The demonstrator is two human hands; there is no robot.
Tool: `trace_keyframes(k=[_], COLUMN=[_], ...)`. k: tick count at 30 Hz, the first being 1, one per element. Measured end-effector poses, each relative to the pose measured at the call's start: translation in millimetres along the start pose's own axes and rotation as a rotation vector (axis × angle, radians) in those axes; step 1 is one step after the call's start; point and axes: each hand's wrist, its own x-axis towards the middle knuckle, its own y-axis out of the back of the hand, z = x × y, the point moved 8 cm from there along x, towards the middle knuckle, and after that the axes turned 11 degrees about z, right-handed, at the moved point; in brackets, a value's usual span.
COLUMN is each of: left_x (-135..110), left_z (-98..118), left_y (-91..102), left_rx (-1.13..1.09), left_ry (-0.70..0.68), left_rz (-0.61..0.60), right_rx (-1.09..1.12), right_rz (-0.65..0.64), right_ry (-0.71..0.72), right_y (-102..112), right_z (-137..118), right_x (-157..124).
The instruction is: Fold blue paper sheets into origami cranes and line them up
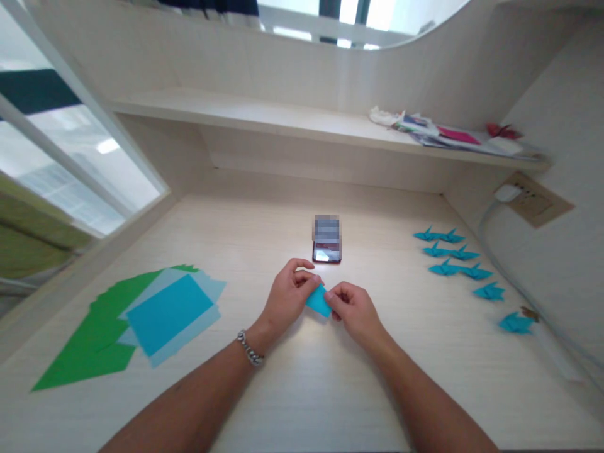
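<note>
A small folded piece of blue paper [319, 303] is held between both hands, just above or on the desk. My left hand [291, 290] pinches its upper left edge between thumb and fingers, a chain bracelet on that wrist. On the other side, my right hand [353, 307] grips the paper's right corner with thumb and forefinger. Fingertips cover parts of the paper, so its exact fold cannot be made out. A phone [327, 240] lies just beyond the hands, its screen partly blurred.
Blue sheets [170, 314] overlap a green paper stack [106, 327] at left. Several blue paper cranes [489, 291] line the right side, near a cable [491, 242] from a wall socket [535, 200]. A shelf [283, 123] holding papers [453, 134] spans the back.
</note>
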Motion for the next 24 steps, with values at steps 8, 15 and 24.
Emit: trace_keyframes(k=[8,15,24], left_x=[0.0,-5.1,-4.7], left_z=[-0.7,3.0,-0.8], left_y=[-7.1,-10.7,-8.0], left_rx=[0.075,0.183,0.174], left_ry=[0.056,-0.025,-0.011], left_rz=[-0.086,-0.118,-0.080], right_rx=[0.016,0.005,-0.002], right_rz=[0.055,0.036,0.066], right_ry=[-0.013,-0.034,-0.096], right_y=[6.4,5.7,8.8], right_z=[-0.7,-2.1,0.8], right_x=[2.1,2.0,3.0])
